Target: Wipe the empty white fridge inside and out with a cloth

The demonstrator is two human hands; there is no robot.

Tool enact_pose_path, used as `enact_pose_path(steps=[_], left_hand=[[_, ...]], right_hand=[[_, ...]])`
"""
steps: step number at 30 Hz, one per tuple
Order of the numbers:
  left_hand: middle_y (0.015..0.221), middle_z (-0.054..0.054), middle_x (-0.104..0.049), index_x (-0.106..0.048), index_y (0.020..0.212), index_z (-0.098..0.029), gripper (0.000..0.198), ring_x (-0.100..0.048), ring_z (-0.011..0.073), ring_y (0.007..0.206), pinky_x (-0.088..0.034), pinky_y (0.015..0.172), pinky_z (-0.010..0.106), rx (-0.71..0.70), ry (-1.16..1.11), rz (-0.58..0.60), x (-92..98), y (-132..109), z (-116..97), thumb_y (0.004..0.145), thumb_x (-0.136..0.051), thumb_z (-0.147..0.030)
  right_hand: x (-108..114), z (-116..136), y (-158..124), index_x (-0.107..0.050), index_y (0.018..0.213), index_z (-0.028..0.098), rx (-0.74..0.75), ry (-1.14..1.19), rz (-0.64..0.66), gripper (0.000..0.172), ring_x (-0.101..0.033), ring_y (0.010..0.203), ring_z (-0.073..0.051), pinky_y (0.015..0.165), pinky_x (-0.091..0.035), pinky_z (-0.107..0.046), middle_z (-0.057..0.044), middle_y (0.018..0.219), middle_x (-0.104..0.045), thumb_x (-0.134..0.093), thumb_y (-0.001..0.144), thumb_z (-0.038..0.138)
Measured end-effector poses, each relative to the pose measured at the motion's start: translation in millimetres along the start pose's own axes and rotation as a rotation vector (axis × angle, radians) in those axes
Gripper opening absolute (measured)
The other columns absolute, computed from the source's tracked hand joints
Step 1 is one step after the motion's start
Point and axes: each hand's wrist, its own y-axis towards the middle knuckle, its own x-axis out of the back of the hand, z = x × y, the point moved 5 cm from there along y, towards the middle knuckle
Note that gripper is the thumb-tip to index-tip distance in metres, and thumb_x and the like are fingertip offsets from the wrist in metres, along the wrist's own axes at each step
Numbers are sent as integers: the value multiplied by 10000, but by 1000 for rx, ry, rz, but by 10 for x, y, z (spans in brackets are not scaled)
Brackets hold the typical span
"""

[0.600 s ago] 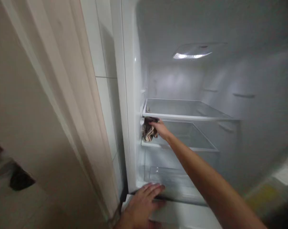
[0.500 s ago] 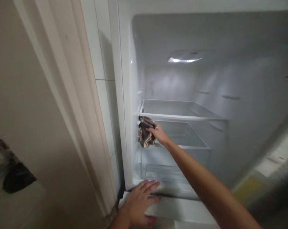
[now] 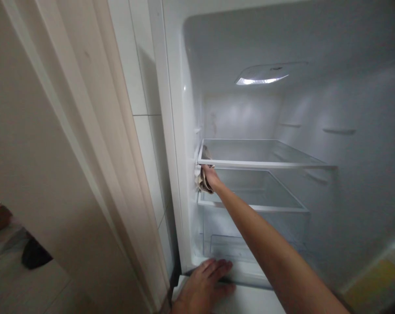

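Inside the open fridge [image 3: 179, 144], my right hand [image 3: 211, 176] reaches in between two glass shelves and grips a dark patterned cloth [image 3: 204, 185]. The cloth lies against the inner left wall, just under the upper shelf [image 3: 266, 164]; part of it shows through the glass. Below it is the lower shelf [image 3: 276, 208]. My left hand [image 3: 206, 285] rests with fingers stretched out on the white ledge [image 3: 250, 298] at the bottom front of the compartment.
A lit lamp [image 3: 262, 80] sits in the fridge ceiling. Shelf ribs [image 3: 338, 131] stick out of the right wall. A clear bin [image 3: 230, 246] stands low inside. To the left are white wall tiles [image 3: 148, 144] and a beige door frame [image 3: 86, 109]. A dark object [image 3: 35, 253] lies on the floor.
My right hand has gone deeper along the left wall with the cloth, now partly behind the upper shelf's edge. My left hand stays on the ledge. The view has shifted slightly.
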Motion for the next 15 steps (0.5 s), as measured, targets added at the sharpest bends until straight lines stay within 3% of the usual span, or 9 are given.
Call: enact_pose_path(steps=[3,6,9,12,15], left_hand=[[1866,-3,-71,-360,1672,-445,859,-373,310,1637,-355,1335,505,22,-55,18,42,-13,-20,925,-654,-750],[1868,-9,-48,-343,1677,-455,881,-322,324,1661,-316,1352,529,53,-115,51,124,-14,-55,914,-617,-800],[1867,-11,-56,-350,1674,-460,899,-309,342,1664,-295,1357,564,74,-131,59,179,5,-84,893,-678,-760],[1859,10,-124,-379,1662,-459,957,-344,370,1645,-326,1335,593,89,-116,67,187,42,-107,828,-798,-672],[1843,39,-198,-384,1656,-464,1037,-384,386,1624,-349,1318,609,103,-88,95,178,63,-122,757,-893,-561]], right_hand=[[51,-7,18,-642,1128,240,16,-45,-88,360,-711,1034,-222,955,-586,-367,-52,1015,-746,-514,940,518],[145,41,-186,-645,1168,267,44,-111,-76,362,-691,1045,-194,988,-554,-344,-16,1107,-750,-648,838,415],[219,172,-549,-673,1137,246,27,-242,39,391,-676,941,-190,906,-541,-315,5,1019,-745,-698,769,372],[236,364,-943,-710,1061,209,-5,-378,143,340,-656,861,-198,808,-514,-297,0,928,-733,-693,783,404],[199,535,-1147,-731,1102,211,33,-542,185,363,-667,864,-213,784,-499,-290,-13,937,-749,-691,817,432]])
